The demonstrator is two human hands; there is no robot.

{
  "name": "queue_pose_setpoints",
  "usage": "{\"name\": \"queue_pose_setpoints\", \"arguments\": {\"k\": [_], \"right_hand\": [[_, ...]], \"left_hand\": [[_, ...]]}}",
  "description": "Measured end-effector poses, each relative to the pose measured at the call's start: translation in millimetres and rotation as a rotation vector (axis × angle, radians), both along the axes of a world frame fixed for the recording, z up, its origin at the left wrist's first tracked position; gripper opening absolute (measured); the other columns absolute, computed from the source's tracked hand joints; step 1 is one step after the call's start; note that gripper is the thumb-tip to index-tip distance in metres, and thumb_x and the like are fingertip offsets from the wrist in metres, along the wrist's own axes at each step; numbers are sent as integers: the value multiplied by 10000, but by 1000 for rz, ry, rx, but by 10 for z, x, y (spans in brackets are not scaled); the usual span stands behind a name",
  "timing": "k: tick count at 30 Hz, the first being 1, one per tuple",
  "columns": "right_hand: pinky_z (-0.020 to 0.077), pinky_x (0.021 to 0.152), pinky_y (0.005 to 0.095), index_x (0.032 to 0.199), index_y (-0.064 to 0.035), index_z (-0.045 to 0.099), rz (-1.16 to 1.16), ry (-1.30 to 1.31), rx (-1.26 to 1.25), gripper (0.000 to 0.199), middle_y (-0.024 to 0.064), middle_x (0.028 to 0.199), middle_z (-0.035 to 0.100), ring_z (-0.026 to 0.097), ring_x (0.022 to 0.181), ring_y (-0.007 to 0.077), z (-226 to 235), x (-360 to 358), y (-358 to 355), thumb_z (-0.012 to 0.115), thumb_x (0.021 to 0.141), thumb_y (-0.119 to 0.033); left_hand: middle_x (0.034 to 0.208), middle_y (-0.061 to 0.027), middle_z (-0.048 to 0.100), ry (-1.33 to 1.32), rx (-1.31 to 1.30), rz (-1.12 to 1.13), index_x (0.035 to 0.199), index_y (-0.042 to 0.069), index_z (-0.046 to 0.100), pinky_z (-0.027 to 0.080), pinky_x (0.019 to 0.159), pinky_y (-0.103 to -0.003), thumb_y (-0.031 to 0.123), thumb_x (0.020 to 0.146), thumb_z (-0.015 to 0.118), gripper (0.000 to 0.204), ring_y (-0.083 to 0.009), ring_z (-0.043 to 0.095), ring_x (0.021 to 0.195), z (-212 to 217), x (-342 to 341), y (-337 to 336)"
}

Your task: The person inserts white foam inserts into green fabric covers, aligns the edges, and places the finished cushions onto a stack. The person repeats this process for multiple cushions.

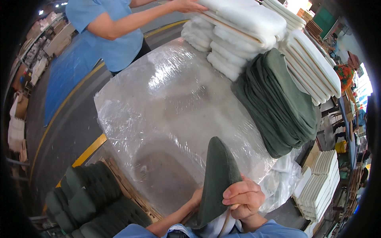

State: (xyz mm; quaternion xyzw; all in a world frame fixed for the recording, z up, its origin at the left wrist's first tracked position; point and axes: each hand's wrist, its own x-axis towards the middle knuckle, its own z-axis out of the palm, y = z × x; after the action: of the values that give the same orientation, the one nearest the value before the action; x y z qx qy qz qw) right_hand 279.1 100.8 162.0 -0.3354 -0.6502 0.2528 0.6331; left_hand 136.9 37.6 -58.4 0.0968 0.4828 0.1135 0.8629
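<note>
1. The person holds one green cover [217,174] close to the body, at the near edge of the counter [166,119], which is wrapped in shiny clear plastic.
2. The right hand [245,198] has its fingers [238,195] curled tight on the cover's right edge. A white pad [222,226] peeks out from under the cover's bottom end.
3. The left hand [195,197] is mostly hidden behind the cover. It seems to grip the other side, but I cannot tell for sure.
4. I think the step in hand is pulling the green cover down over the white pad.
5. The next move calls for both hands to tug evenly, so the cover slides on straight.
6. A stack of green covers [278,107] lies far off on the counter, beside stacks of white pads [238,35].
7. Another person's hand [186,5] rests on those white pads.
</note>
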Motion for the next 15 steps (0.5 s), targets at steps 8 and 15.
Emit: {"name": "queue_pose_setpoints", "arguments": {"k": [8, 15], "right_hand": [[368, 578, 326, 895, -54, 795, 98, 75, -90, 89, 81, 960, 785, 679, 672, 152, -159, 21, 234, 820, 913, -138], [525, 729, 391, 894, -37, 797, 232, 46, -155, 92, 91, 978, 763, 703, 735, 208, -232, 145, 246, 799, 941, -115]], "left_hand": [[1036, -110, 729, 94, 239, 174, 1136, -7, 713, 526, 801, -356, 505, 1104, 487, 560, -185, 691, 924, -279, 190, 817], [774, -35, 672, -337, 501, 214, 855, 23, 689, 458, 625, -317, 533, 1125, 426, 635, -113, 601, 686, 771, 163, 2182]]}}
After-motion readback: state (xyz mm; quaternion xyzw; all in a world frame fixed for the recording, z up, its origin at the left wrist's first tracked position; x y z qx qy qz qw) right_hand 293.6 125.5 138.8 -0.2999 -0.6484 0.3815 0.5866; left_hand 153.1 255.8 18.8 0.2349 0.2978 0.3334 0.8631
